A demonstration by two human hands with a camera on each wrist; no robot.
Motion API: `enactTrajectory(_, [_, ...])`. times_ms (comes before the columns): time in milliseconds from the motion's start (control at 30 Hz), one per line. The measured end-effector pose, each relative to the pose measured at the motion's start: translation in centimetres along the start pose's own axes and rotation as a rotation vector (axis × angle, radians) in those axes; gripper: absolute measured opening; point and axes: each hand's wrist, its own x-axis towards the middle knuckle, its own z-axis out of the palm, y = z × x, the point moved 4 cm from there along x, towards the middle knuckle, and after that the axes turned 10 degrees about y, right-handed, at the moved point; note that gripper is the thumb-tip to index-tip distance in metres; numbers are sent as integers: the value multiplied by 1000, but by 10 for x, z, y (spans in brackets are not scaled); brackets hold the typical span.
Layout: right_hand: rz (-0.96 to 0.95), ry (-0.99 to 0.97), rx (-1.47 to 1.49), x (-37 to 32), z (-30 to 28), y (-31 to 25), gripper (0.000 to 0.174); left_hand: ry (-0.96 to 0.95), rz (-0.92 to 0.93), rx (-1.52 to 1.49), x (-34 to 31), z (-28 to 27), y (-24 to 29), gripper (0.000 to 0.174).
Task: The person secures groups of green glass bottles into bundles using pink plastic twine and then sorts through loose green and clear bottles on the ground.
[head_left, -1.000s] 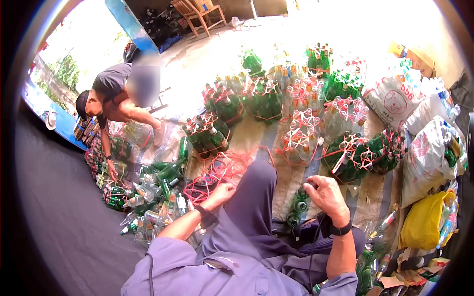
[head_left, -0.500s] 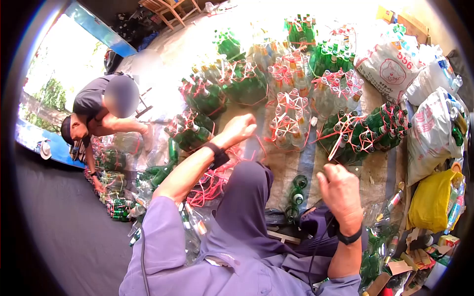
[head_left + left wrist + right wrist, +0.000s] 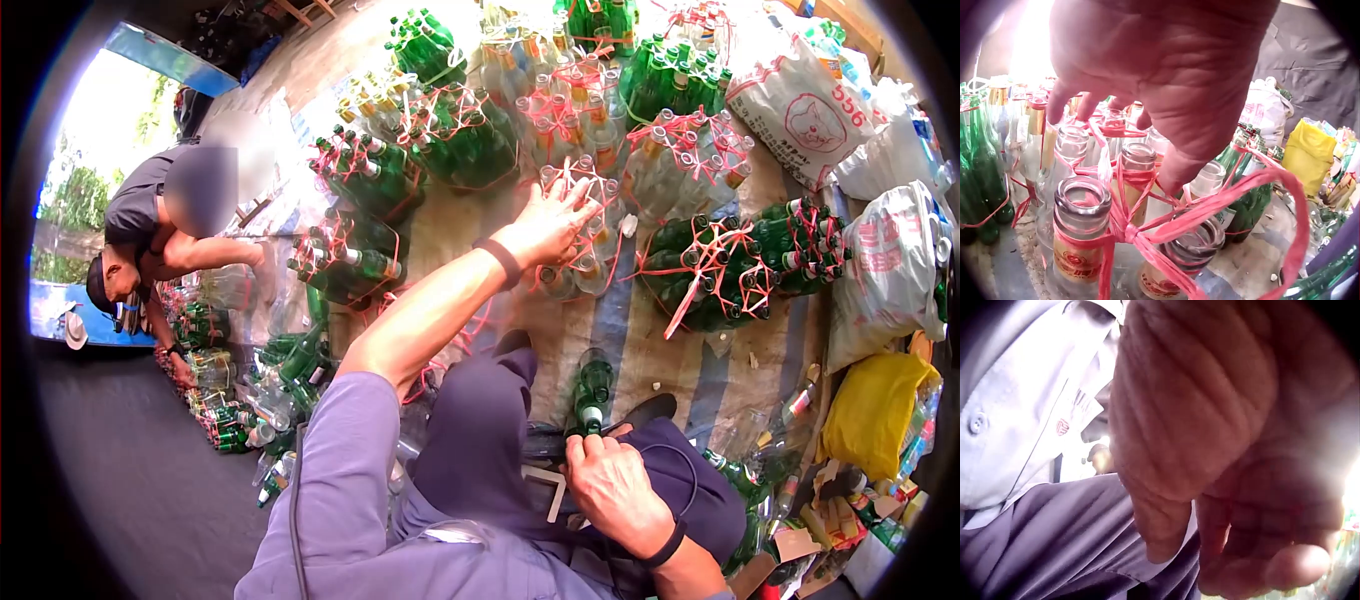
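Lowest in the head view, the right hand [image 3: 620, 495] hangs at the necks of some loose green bottles [image 3: 593, 385], its fingers loosely bent and its thumb apart; whether it touches glass I cannot tell. A raised knee [image 3: 478, 400] juts up to their left. Scattered bottles [image 3: 745, 480] clutter the lower right, below a yellow bag [image 3: 872, 420]. Near the centre, the left hand [image 3: 552, 225] has its fingers spread over a bundle of clear bottles [image 3: 600, 255], upright on the striped sheet [image 3: 690, 370]; in the left wrist view the thumb dips among the necks, and a loop of pink strap [image 3: 1222, 200] arches across the lower right. Green bundles [image 3: 735, 265] stand just to the right. Farther off, more tied bundles [image 3: 465, 135] crowd the top, a printed white sack [image 3: 800, 110] leans at upper right, and another person [image 3: 140, 215] bends over bottles at far left.
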Motion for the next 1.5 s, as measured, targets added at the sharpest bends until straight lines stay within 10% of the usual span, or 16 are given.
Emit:
enactTrajectory(300, [60,72,6,15,-17,22,25,-117,-103,-115,14,13,-9,97])
enactTrajectory(867, [59,0,30,43,-14,33,30,-173,-48,-299,4,1,-30,79])
enactTrajectory(1000, [98,-54,42,43,-16,35,32,380,-15,-412,-52,-23,-56,41])
enactTrajectory(1167, [156,-127,70,40,-17,30,42,149,-408,-260,-186,75,-110,49])
enactTrajectory(1267, [184,-181,74,37,-17,27,43,-343,-634,-176,-274,139,-124,75])
enactTrajectory(1500, [141,-175,38,27,-16,23,41,-377,-746,-297,-351,167,-103,78])
